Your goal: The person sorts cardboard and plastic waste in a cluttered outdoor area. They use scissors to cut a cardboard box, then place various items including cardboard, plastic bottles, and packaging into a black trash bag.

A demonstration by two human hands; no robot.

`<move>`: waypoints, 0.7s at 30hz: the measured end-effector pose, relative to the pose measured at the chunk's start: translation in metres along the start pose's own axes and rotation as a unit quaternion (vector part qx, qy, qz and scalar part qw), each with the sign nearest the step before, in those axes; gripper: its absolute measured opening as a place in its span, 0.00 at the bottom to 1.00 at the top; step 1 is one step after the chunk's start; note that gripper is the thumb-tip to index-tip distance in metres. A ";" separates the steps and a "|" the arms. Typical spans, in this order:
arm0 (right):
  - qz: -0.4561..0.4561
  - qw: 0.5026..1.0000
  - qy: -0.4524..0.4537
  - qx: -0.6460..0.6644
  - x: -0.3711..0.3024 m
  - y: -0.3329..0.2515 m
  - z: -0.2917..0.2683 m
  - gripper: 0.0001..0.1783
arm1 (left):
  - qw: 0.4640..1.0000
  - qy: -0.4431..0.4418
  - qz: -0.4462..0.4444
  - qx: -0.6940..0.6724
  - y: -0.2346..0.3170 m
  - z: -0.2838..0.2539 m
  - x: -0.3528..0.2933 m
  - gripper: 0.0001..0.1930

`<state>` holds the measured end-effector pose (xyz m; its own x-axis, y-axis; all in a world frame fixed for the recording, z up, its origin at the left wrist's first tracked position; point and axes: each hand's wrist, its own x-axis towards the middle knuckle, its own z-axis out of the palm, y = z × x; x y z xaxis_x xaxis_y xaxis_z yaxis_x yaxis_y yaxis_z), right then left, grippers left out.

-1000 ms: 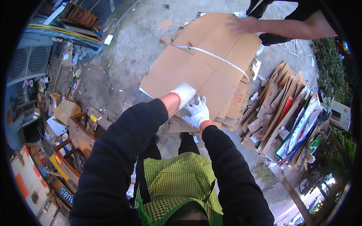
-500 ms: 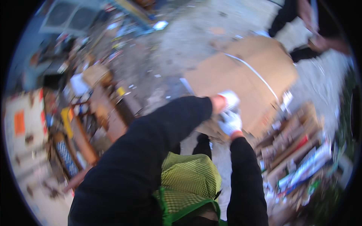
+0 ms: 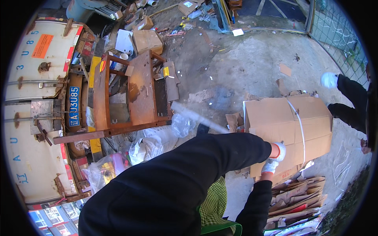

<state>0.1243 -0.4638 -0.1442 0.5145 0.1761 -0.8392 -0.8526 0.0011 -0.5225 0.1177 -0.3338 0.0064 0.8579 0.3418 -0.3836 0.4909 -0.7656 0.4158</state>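
Observation:
A flattened brown cardboard bundle [image 3: 275, 118], bound by a white strap [image 3: 300, 126], lies on the concrete at the right. My left hand [image 3: 279, 151], in a white glove with a red cuff, grips the bundle's near edge. Just below it, my right hand [image 3: 269, 167], in a white glove, is closed on the same edge. Black sleeves cover both my arms. A blurred white strip [image 3: 199, 117] runs from the bundle toward the left; I cannot tell what holds it.
Another person in dark clothes [image 3: 352, 104] stands beyond the bundle at the right. Loose flattened cardboard [image 3: 299, 200] is piled at the lower right. At the left are a rusty metal frame [image 3: 138, 90], a white truck body [image 3: 31, 70], plastic bags [image 3: 179, 126] and boxes [image 3: 147, 40].
The view has swung to the left, so the bundle now sits at the right. Both my hands have stayed on its near edge.

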 end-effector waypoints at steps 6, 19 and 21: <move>0.018 0.998 -0.045 0.026 0.001 -0.012 0.014 0.24 | 0.999 -0.040 -0.024 -0.020 -0.006 -0.037 -0.006 0.10; 0.022 0.994 -0.101 -0.029 -0.007 -0.035 0.047 0.14 | 0.969 0.171 0.093 0.154 -0.025 -0.067 0.005 0.11; 0.015 0.995 -0.091 -0.049 -0.008 -0.036 0.049 0.14 | 0.932 -0.027 0.291 0.213 -0.042 -0.084 -0.001 0.10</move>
<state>0.1462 -0.4167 -0.1114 0.4565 0.3501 -0.8179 -0.8496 -0.1015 -0.5176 0.1089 -0.2558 0.0589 0.9460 -0.2175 -0.2403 -0.1694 -0.9639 0.2053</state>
